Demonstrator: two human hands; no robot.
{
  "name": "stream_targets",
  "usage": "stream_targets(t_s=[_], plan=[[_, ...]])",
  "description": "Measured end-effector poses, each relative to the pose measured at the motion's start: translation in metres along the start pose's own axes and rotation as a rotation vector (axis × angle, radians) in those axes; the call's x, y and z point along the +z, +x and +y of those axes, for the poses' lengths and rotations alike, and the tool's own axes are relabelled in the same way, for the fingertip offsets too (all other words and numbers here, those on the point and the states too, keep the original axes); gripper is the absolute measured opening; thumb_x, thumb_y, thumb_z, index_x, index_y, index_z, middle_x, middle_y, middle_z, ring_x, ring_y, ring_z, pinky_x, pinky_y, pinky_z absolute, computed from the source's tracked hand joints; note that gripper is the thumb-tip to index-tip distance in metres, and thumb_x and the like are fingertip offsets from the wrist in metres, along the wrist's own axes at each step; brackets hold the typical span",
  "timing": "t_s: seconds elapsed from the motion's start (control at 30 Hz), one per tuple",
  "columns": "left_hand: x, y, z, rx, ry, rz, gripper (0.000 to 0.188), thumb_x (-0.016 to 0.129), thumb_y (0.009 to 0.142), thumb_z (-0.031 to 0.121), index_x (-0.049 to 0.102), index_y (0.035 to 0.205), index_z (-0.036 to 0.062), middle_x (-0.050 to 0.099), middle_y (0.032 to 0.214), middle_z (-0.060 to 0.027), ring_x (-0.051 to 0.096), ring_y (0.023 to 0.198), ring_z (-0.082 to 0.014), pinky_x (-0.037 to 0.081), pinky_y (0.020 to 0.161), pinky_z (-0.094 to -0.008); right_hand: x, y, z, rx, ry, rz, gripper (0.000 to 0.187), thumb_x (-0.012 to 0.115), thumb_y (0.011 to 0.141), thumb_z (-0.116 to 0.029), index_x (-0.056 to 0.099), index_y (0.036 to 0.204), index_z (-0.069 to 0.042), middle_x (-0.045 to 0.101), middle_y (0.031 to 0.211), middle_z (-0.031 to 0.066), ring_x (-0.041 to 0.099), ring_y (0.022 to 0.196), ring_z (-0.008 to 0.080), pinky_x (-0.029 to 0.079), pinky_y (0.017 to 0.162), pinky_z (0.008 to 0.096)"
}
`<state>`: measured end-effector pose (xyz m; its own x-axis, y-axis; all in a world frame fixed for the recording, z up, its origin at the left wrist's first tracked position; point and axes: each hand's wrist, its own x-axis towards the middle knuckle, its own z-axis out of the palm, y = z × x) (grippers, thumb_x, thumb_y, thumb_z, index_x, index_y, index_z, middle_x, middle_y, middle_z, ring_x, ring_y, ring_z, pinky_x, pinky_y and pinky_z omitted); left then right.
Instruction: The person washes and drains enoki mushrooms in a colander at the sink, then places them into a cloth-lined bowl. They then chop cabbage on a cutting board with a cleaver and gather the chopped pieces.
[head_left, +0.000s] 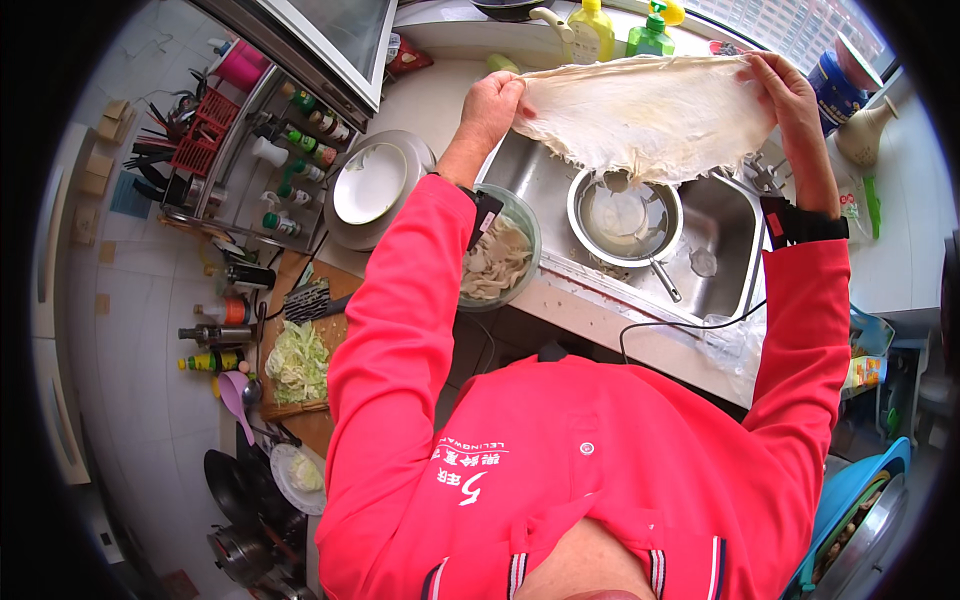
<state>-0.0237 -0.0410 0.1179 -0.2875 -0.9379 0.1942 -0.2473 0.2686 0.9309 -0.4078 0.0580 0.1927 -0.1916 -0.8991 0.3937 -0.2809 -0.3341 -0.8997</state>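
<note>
The left hand [492, 107] pinches one upper corner of a thin, pale sheet [640, 110]; the right hand [784, 88] grips the opposite upper corner. Both hands are closed on the material and stand well apart, with the sheet spread between them over the far part of the sink [727, 222]. Its lower edge is ragged. Whether it is food or cloth cannot be confirmed.

Current step, as judged: holding one sheet open at full width. The next move calls for level hands and light, even tension; excess pull may tear the thin material.

Inside the sink, below the sheet, sits a metal pan [577, 228] containing liquid. Left of the sink, a clear bowl [534, 245] of pale, folded pieces [497, 262] stands on the surface [580, 308]. Farther left of the sink are a white plate [370, 183] and, nearer the person, chopped leaves [298, 368]. Beyond the sink stand a yellow bottle [592, 35] and a green bottle [650, 41].
</note>
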Motion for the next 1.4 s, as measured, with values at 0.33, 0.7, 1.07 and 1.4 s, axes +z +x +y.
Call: stream_targets(t_s=[0.33, 0.7, 1.07, 1.4], plan=[[-0.009, -0.005, 0.018, -0.036, 0.018, 0.014, 0.030, 0.049, 0.095, 0.027, 0.066, 0.097, 0.0023, 0.069, 0.071, -0.0072, 0.066, 0.058, -0.0150, 0.050, 0.061, -0.0278, 0.002, 0.001, 0.005, 0.084, -0.038, 0.068, 0.023, 0.062, 0.093, -0.026, 0.069, 0.104, -0.008, 0.065, 0.083, -0.0043, 0.047, 0.067, 0.0008, 0.038, 0.061, 0.0150], [-0.036, -0.012, -0.015, 0.006, 0.399, 0.236, 0.028, 0.056, 0.091, 0.035, 0.068, 0.091, 0.0097, 0.065, 0.072, -0.0124, 0.063, 0.069, -0.0326, 0.050, 0.061, -0.0402, 0.082, -0.031, 0.001, -0.070, -0.829, 0.015, 0.015, 0.056, 0.092, -0.026, 0.065, 0.096, -0.015, 0.066, 0.082, 0.0099, 0.064, 0.079, 0.0288, 0.049, 0.068, 0.0377], [-0.050, -0.034, -0.036, -0.160, -0.344, 0.167, 0.027, 0.047, 0.098, 0.024, 0.059, 0.105, 0.0015, 0.063, 0.091, -0.0093, 0.067, 0.056, -0.0233, 0.052, 0.043, -0.0280, 0.121, -0.023, 0.043, -0.114, -0.775, -0.077, 0.018, 0.057, 0.091, -0.026, 0.063, 0.096, -0.010, 0.065, 0.079, 0.0112, 0.064, 0.073, 0.0285, 0.048, 0.064, 0.0368], [-0.115, -0.007, -0.059, -0.165, -0.093, 0.379, 0.023, 0.054, 0.094, 0.027, 0.066, 0.099, 0.0086, 0.067, 0.092, 0.0015, 0.063, 0.082, -0.0080, 0.052, 0.061, -0.0242, 0.170, 0.028, 0.025, 0.086, -0.291, -0.192, 0.019, 0.053, 0.095, -0.022, 0.060, 0.102, -0.006, 0.066, 0.083, 0.0058, 0.067, 0.068, 0.0139, 0.046, 0.052, 0.0263]])
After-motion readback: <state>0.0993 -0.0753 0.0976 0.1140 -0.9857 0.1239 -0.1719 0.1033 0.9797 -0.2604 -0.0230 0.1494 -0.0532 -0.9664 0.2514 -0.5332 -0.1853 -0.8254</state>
